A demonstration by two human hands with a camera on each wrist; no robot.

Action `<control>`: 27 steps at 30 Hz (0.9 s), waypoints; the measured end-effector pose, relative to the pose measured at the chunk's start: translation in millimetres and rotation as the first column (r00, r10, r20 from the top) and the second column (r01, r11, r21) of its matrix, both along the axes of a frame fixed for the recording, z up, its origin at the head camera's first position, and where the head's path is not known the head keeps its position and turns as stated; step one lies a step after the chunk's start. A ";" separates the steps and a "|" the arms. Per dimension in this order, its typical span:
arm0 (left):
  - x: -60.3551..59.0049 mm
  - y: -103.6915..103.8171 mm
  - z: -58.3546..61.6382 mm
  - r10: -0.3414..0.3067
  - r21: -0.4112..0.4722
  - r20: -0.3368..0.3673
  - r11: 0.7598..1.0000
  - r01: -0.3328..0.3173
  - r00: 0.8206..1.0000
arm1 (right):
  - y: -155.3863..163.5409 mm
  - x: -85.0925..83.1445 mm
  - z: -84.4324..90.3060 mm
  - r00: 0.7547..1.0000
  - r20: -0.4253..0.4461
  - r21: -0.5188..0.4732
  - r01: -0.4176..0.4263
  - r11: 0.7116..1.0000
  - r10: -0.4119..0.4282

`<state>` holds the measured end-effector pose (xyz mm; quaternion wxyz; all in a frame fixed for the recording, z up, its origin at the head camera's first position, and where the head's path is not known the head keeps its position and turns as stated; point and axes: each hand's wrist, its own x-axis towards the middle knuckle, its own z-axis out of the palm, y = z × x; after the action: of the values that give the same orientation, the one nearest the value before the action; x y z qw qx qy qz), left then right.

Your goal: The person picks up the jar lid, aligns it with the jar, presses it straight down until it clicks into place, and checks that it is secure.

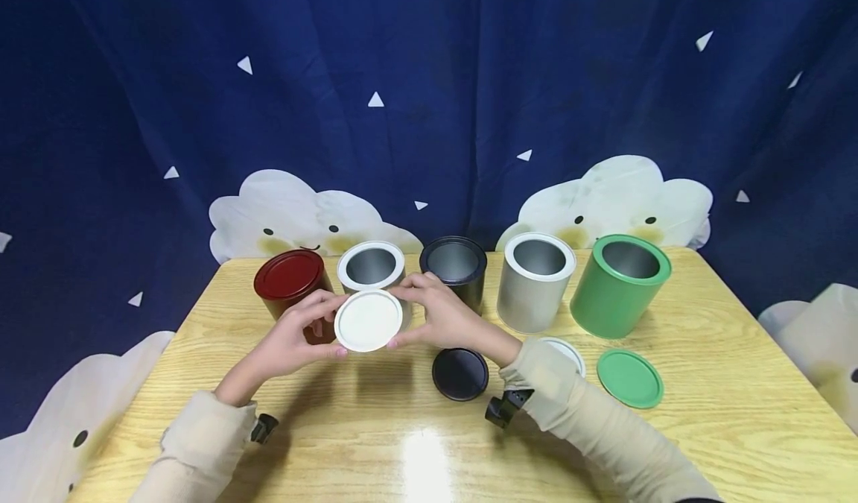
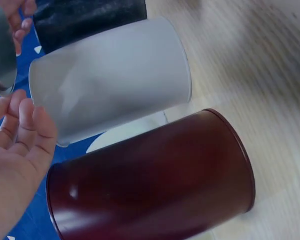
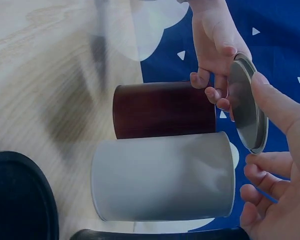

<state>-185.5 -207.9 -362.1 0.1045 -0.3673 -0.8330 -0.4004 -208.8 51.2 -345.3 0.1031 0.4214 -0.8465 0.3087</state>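
Both hands hold a round white lid [image 1: 369, 321] by its edge, tilted in the air in front of an open white can [image 2: 110, 82]. My left hand [image 1: 295, 336] pinches the left side of the lid between thumb and fingers. On the opposite side my right hand [image 1: 441, 315] pinches it the same way. The lid's grey metal underside [image 3: 243, 102] faces the right wrist camera. Left of the white can stands a dark red can [image 1: 290, 276] with its top covered, close to my left fingers. An open black can [image 1: 477, 294] stands behind my right hand.
Farther right stand another open white can [image 1: 529, 298] and an open green can [image 1: 610, 302]. A black lid [image 1: 460, 374], a white lid [image 1: 568, 352] partly hidden by my right sleeve, and a green lid [image 1: 630, 378] lie on the wooden table [image 1: 348, 451]. Behind hangs a blue curtain [image 1: 429, 153].
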 end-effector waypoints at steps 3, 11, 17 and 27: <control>-2.8 2.0 1.5 0.014 -0.004 -0.033 1.000 -0.014 0.999 | 0.7 -2.6 3.1 1.000 0.010 0.003 0.003 1.000 -0.003; -10.3 3.8 14.1 0.037 -0.024 -0.057 0.999 -0.038 0.998 | 2.2 -10.2 14.5 1.000 0.032 0.012 0.000 1.000 -0.001; -16.0 2.5 19.7 0.028 -0.016 -0.035 0.999 -0.028 0.999 | 2.0 -15.3 20.1 0.999 0.040 0.036 0.008 0.999 -0.009; -27.4 2.5 30.4 0.047 -0.068 -0.061 0.996 -0.051 0.997 | 2.2 -28.4 28.4 0.998 0.054 0.071 0.020 0.997 -0.024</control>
<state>-213.0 -205.4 -331.7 0.1260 -0.3620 -0.8517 -0.3573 -237.2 53.4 -316.9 0.0686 0.4068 -0.8638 0.2891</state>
